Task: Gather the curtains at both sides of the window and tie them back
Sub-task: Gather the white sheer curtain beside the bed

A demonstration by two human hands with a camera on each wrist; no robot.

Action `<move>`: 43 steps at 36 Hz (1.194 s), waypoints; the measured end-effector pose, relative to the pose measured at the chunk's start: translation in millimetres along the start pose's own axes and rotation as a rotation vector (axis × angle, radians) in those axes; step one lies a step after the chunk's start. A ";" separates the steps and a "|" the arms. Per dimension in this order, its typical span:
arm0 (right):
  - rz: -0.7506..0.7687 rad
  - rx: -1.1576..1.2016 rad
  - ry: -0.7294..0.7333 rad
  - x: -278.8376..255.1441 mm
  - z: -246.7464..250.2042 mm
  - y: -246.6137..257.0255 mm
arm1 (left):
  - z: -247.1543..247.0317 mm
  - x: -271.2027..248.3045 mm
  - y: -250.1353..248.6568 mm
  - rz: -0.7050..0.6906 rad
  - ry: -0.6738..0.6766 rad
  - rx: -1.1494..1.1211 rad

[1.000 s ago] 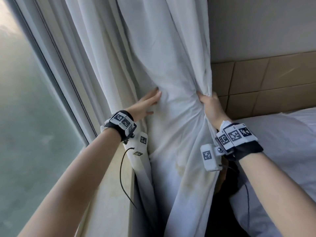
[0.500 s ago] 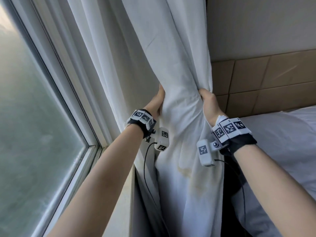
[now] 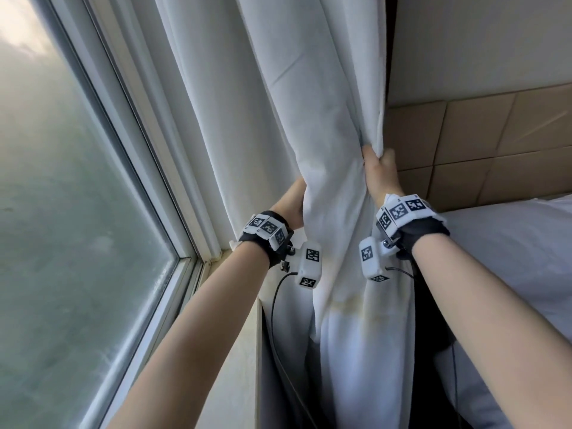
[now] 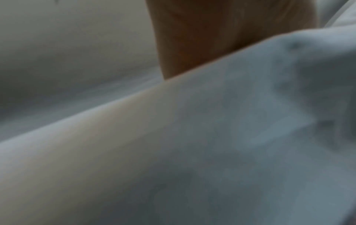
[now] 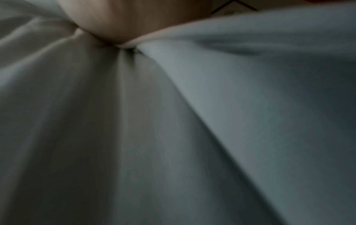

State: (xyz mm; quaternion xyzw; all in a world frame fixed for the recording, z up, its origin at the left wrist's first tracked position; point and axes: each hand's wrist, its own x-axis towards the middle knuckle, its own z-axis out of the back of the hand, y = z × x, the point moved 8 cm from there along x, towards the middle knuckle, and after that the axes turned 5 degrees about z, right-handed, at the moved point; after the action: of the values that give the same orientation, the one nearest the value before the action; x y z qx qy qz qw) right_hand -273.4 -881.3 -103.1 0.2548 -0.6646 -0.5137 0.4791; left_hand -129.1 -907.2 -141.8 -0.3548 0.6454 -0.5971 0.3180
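We see the white curtain (image 3: 328, 125) hanging down the centre of the head frame, bunched into a narrow column between our two hands, its lower part falling past the windowsill (image 3: 235, 360) toward the bottom centre. Left hand (image 3: 292, 202) sits centre frame on the curtain's left side, mostly tucked behind the fabric; fingers hidden, so we cannot tell how they lie or whether they grip. In the left wrist view the left hand (image 4: 221, 35) shows at top centre, blurred, touching the curtain (image 4: 231, 137) that fills the rest. Right hand (image 3: 379, 173) is centre right of the head frame, a bit higher than the left, fingers curled round the curtain's right edge, a fold of cloth pinched at the top of the fist. Right wrist view: right hand (image 5: 134, 19) at top centre pressing into gathered curtain (image 5: 192, 121) folds, blurred. Both wrists carry black bands with white marker blocks. Window (image 3: 68, 212) glass and frame take the left of the head frame, tan wall panels (image 3: 483, 144) the right, and a white bed (image 3: 510, 258) lies lower right, just beside the curtain
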 end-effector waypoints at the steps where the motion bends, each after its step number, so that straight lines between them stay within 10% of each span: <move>1: 0.016 -0.038 -0.013 0.3 -1.9 1.1 | 1.6 -2.7 1.7 0.005 0.002 -0.021; 36: 0.182 -0.852 0.069 -12.6 -23.4 23.4 | 86.4 -79.0 -24.0 -0.417 -1.058 0.565; 43: 0.166 -0.909 0.108 -16.5 -36.9 24.7 | 48.3 -101.3 -17.4 -0.567 -1.017 0.541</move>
State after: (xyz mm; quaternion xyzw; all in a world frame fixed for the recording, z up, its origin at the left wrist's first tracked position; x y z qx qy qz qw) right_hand -229.7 -875.4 -85.9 -0.0087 -0.3641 -0.6988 0.6157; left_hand -32.1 -849.3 -129.9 -0.6577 0.1215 -0.5570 0.4924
